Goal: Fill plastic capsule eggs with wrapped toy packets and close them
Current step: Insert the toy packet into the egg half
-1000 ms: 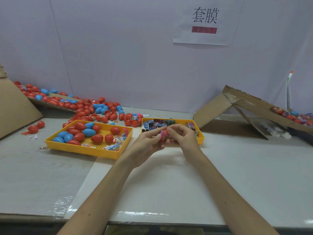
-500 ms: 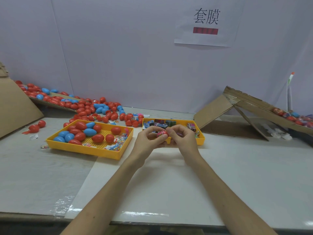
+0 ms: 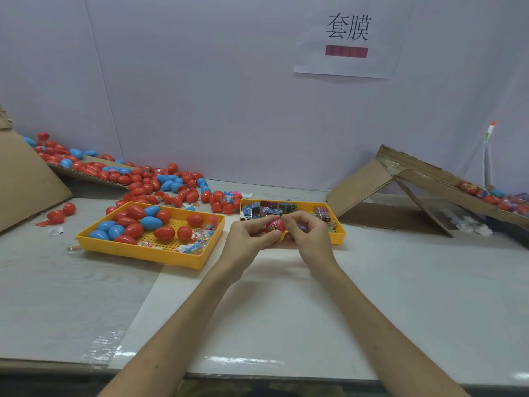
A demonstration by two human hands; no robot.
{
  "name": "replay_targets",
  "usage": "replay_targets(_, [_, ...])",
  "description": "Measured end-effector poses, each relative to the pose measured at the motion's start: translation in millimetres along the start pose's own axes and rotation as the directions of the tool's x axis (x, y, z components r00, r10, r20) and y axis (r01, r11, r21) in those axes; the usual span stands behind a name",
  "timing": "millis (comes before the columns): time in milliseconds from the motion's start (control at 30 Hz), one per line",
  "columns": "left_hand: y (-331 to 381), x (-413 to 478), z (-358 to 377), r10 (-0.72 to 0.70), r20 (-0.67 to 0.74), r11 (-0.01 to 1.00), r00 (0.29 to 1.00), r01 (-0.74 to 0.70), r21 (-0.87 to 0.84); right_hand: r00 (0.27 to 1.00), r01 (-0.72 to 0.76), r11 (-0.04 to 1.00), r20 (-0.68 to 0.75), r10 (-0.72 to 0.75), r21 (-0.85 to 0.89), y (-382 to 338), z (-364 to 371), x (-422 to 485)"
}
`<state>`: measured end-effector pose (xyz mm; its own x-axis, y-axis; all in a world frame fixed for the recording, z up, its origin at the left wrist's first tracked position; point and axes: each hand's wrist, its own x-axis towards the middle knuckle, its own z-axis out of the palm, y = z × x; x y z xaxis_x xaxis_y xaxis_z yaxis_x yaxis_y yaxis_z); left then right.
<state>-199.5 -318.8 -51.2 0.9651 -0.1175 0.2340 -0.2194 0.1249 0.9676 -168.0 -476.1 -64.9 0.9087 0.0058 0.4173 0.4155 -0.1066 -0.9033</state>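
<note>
Red capsule egg (image 3: 275, 226) held at twelve o'clock, my left hand (image 3: 246, 242) and right hand (image 3: 307, 239) both curled round it; yellow tray (image 3: 137, 250) at ten o'clock

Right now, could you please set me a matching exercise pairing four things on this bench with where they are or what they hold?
Things:
1. left tray
2. right tray
3. red egg
4. paper sign

Places or states:
a. stuck on the wall
b. gripped between the left hand and right hand
c. holds wrapped packets
d. holds red and blue eggs

Pairs: 1-d, 2-c, 3-b, 4-a
</note>
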Motion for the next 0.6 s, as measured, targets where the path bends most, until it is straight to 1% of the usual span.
replay_targets(233, [-1.6, -0.6, 2.3, 0.008, -0.002, 0.999, 1.0, -0.008, 0.037, 1.0, -0.016, 0.999, 0.013, 0.016, 0.04, -1.8, 0.7, -1.2])
replay_targets(333, [-1.0, 0.4, 3.6, 0.013, -0.023, 0.998, 1.0, -0.012, 0.069, 0.996, -0.077, 0.989, 0.05, 0.071, 0.126, -1.9, 0.8, -0.3])
replay_targets(500, [2.3, 0.8, -1.3, -0.007, -0.052, 0.999, 0.999, 0.01, 0.048, 0.974, -0.192, 0.955, 0.162, 0.158, 0.226, -3.6, -4.0, 3.3])
replay_targets(600, [2.4, 0.9, -0.2, -0.026, -0.055, 0.999, 0.998, 0.027, 0.021, 0.968, -0.246, 0.925, 0.127, 0.217, 0.29, -4.2, -4.9, 5.3])
